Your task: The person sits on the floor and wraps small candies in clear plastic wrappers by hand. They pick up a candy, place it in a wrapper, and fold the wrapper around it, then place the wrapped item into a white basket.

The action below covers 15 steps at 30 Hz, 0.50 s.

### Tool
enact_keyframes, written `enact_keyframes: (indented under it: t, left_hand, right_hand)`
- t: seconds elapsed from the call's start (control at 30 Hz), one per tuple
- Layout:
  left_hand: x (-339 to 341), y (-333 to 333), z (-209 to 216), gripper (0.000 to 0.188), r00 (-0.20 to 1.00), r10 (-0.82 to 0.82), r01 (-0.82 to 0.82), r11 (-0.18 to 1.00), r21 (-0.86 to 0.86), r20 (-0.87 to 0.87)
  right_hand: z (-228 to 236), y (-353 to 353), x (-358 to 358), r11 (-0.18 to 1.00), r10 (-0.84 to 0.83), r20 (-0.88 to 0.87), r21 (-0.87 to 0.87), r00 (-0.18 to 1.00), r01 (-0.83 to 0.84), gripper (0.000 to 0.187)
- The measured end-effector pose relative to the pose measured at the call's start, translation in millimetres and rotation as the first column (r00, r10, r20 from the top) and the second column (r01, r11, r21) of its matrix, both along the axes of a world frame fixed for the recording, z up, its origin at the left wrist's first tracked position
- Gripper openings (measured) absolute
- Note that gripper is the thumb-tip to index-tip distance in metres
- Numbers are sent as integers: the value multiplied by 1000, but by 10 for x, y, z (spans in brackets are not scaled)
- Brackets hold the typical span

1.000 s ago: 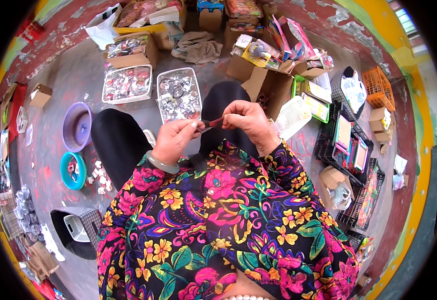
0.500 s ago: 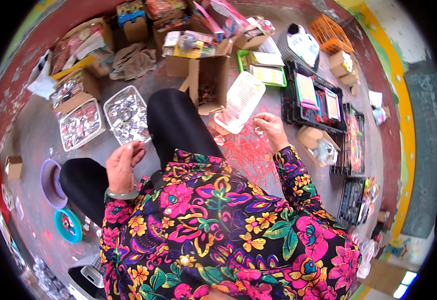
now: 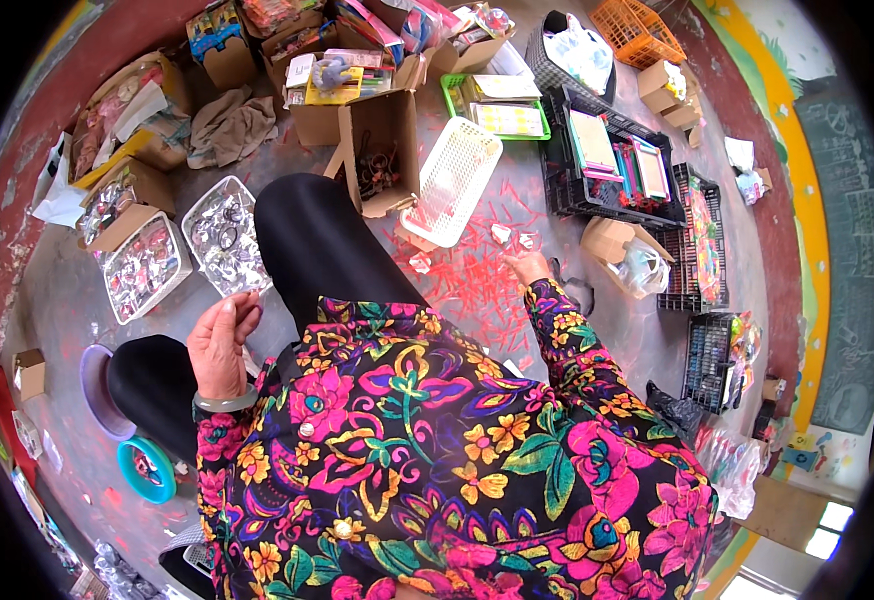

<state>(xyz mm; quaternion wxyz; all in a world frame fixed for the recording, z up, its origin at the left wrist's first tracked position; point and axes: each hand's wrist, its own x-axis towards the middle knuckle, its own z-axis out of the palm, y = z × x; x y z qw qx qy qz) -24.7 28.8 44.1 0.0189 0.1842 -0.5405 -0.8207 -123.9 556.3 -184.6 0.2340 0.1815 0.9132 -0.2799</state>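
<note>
My left hand [image 3: 225, 345] is raised beside my bent knee, a bracelet on its wrist. Its thumb and fingers are pressed together, and whatever lies between them is too small to make out. Low over the floor, my right hand [image 3: 528, 266] reaches into a scatter of thin red strips [image 3: 469, 280]; its fingertips are too small and blurred to read. Crumpled white scraps [image 3: 500, 233] lie just beyond that hand. Farther off, a white perforated plastic basket [image 3: 454, 180] rests tilted, partly on a piece of cardboard.
Two white baskets of small wrapped pieces [image 3: 225, 235] [image 3: 143, 264] stand left of my knee. An open cardboard box [image 3: 382, 170] is ahead. Black crates [image 3: 612, 170] and a box with a plastic bag [image 3: 629, 258] line the right. Purple [image 3: 103, 393] and teal basins [image 3: 147, 470] sit at left.
My right hand has gone from raised, with fingertips together, down to the red strips on the floor. My left hand stays pinched, slightly lower and farther left in the picture. The whole view has shifted.
</note>
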Motion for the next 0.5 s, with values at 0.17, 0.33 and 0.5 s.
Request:
enact_keyframes:
  t: [0.17, 0.33, 0.5]
  left_hand:
    - [21, 3, 13, 22, 1000, 14, -14, 1000, -11, -9]
    - [-3, -1, 4, 22, 1000, -9, 9, 1000, -1, -16]
    - [20, -9, 0, 23, 1000, -8, 8, 1000, -16, -7]
  right_hand:
    - [334, -154, 7, 959, 250, 275, 58, 928, -276, 84]
    - [385, 2, 120, 896, -123, 398, -349, 909, 274, 71]
    - [647, 244, 115, 535, -250, 566, -595, 785, 600, 41]
